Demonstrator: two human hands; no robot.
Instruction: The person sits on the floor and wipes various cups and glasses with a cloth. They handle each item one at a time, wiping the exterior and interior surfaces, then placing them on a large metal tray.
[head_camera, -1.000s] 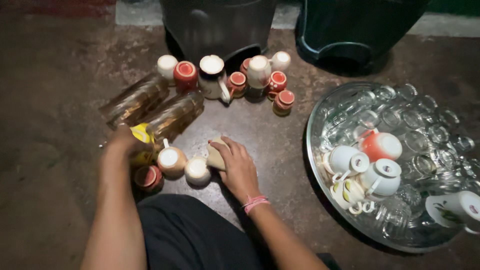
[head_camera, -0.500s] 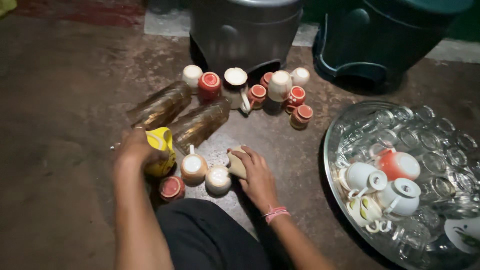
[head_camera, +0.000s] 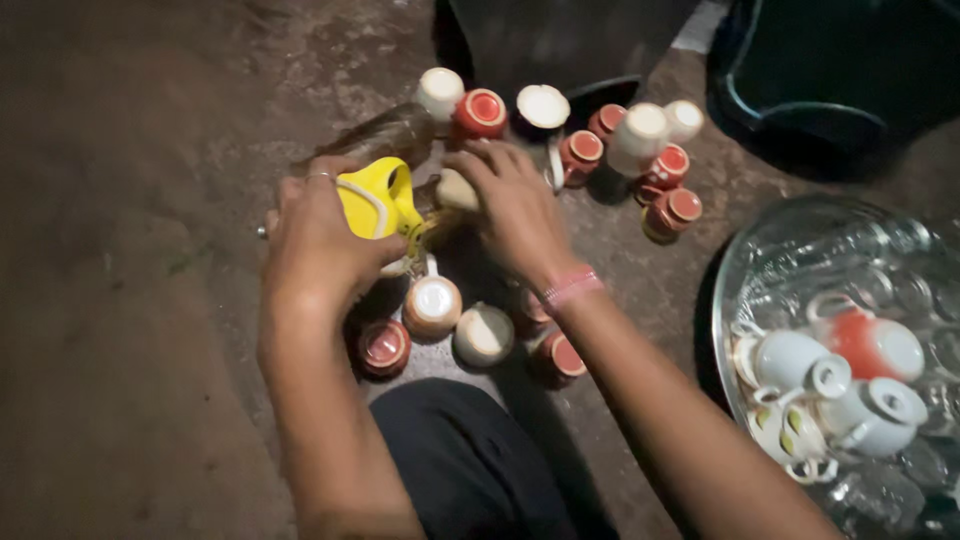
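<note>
two hands at work over a cluster of upturned cups on dark, rough ground (head_camera: 120, 300). left hand (head_camera: 318, 240) clamped round a yellow cup (head_camera: 375, 200), fingers curled over its near side, a ring on one finger. right hand (head_camera: 512, 205) just right of it, fingers folded over a small beige cup (head_camera: 455, 188); pink thread bands (head_camera: 568, 288) round that wrist. yellow cup and beige cup close together, almost touching, left of centre, above a clear glass tumbler lying on its side (head_camera: 385, 138), mostly hidden behind the hands.

near the hands, toward the knees: a red cup bottom-up (head_camera: 384, 346), a cream cup with handle (head_camera: 432, 305), another cream cup (head_camera: 483, 334), and a red one (head_camera: 558, 358) partly under the right forearm.

far side: a row of upturned red and white cups (head_camera: 560, 115) against a dark metal bin (head_camera: 560, 40), with a dark green tub (head_camera: 840, 70) further right.

right edge: a big round metal tray (head_camera: 725, 290) full of clear glasses, with white cups and one red cup (head_camera: 870, 345) heaped on its near left part, well apart from both hands.

black trousers (head_camera: 460, 460) at the bottom, between the forearms.
</note>
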